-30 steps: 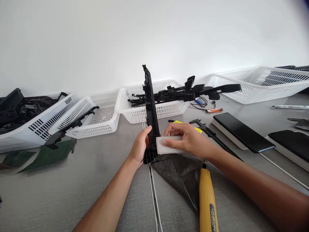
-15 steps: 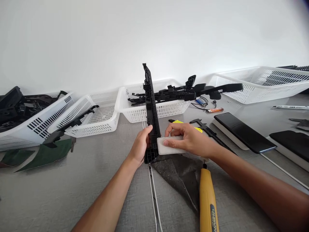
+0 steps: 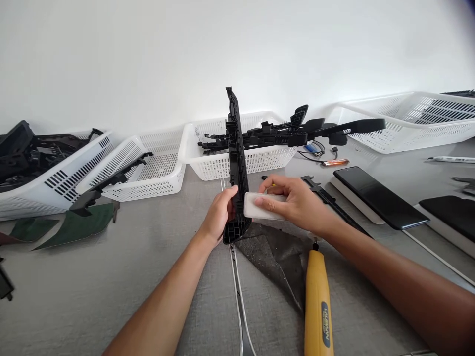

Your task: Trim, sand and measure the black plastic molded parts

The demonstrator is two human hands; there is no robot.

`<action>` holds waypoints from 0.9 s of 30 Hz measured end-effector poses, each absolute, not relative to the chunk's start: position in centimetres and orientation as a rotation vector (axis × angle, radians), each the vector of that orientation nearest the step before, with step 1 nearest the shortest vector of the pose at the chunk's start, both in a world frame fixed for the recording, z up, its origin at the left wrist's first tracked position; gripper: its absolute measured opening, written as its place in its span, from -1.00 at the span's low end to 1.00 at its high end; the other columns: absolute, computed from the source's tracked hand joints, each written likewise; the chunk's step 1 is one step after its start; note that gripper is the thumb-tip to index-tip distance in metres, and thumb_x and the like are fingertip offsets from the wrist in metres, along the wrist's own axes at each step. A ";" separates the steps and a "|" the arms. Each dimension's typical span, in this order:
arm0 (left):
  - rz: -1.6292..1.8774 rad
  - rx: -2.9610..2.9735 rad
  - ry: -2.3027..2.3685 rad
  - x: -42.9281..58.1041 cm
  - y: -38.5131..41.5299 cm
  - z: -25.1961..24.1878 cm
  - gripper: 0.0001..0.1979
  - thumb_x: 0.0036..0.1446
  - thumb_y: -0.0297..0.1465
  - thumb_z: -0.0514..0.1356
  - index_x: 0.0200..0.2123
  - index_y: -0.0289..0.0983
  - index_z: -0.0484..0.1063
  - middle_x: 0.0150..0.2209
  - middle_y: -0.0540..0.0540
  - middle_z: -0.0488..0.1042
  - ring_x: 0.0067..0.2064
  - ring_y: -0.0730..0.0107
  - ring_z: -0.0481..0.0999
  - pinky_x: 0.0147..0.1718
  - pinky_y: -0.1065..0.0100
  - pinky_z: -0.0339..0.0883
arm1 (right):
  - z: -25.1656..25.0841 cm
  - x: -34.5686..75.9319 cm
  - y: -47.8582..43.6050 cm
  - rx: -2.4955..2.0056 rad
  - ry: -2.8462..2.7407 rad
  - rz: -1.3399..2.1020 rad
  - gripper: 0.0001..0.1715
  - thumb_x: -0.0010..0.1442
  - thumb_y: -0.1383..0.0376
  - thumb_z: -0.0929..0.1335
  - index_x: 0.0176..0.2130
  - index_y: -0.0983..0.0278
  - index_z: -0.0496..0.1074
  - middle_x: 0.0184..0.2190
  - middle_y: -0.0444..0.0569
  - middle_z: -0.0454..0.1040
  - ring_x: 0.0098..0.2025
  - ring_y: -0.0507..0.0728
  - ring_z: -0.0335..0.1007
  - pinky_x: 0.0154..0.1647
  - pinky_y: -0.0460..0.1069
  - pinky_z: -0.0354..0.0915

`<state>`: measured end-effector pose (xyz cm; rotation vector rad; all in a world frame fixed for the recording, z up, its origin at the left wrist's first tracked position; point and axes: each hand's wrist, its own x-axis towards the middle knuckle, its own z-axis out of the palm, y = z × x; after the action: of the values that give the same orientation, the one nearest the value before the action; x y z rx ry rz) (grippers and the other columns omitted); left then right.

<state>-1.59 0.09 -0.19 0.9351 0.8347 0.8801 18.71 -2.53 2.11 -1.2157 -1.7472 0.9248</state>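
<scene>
Black ribbed plastic forms the long trim piece (image 3: 237, 160) at the centre of the view, its narrow body notched with small cells and clips. Closed around its lower left side, the left grip (image 3: 217, 215) holds it above the grey worktop (image 3: 89, 282). Pinched between thumb and fingers of the right grip (image 3: 297, 200) is a smooth white block (image 3: 258, 212) with rounded corners, its end at the trim's 3 o'clock edge; whether they touch, I cannot tell.

Taking the trim as the clock's centre, a slotted white middle basket (image 3: 208, 169) stands at 12 o'clock, loaded with black parts (image 3: 267, 138) that jut over its rim toward 2. At 10, a shallower basket (image 3: 144, 190) bears one slanting dark strip (image 3: 111, 183) over its side; beyond it, an outer basket (image 3: 33, 201) is heaped with black mouldings (image 3: 29, 158).

The trim's long axis runs nearly from 6 to 12 o'clock, its slim hooked tip pointing just short of 12, its broad, rounded end at 6.
</scene>
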 end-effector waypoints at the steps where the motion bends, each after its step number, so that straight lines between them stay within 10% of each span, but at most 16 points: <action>1: 0.867 0.942 0.837 -1.6 0.1 -0.2 -0.51 0.06 0.09 0.34 -0.39 -0.26 0.49 -0.57 -0.04 0.54 -0.57 0.31 0.52 -0.60 0.35 0.28 | 2.1 18.7 -2.5 -1.212 -1.718 0.936 -0.51 0.26 -0.11 0.49 -0.23 0.24 0.45 -0.48 -0.14 0.51 -0.49 0.01 0.25 -0.50 -0.10 0.08; 17: 0.863 0.919 0.878 -1.5 -0.4 0.6 -0.52 0.05 0.08 0.35 -0.44 -0.24 0.45 -0.48 -0.13 0.61 -0.35 0.12 0.68 -0.55 0.34 0.35 | 2.1 18.5 -2.8 -1.262 -1.798 0.949 -0.50 0.30 -0.15 0.47 -0.21 0.21 0.43 -0.58 -0.29 0.21 -0.51 0.00 0.03 -0.50 -0.08 -0.05; 27: 0.947 0.891 0.948 -2.0 -0.7 -0.9 -0.50 0.17 0.06 0.35 -0.51 -0.19 0.31 -0.55 0.05 0.33 -0.48 0.39 0.36 -0.48 0.35 0.24 | 1.8 18.3 -2.9 -1.304 -1.826 0.948 -0.58 0.39 -0.08 0.41 -0.18 0.22 0.49 -0.48 -0.20 0.38 -0.42 0.06 0.25 -0.37 -0.04 0.13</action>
<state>-1.99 -0.73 -0.85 0.8910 0.9476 0.9467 18.31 -2.86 1.82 -1.3037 -1.8259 0.9483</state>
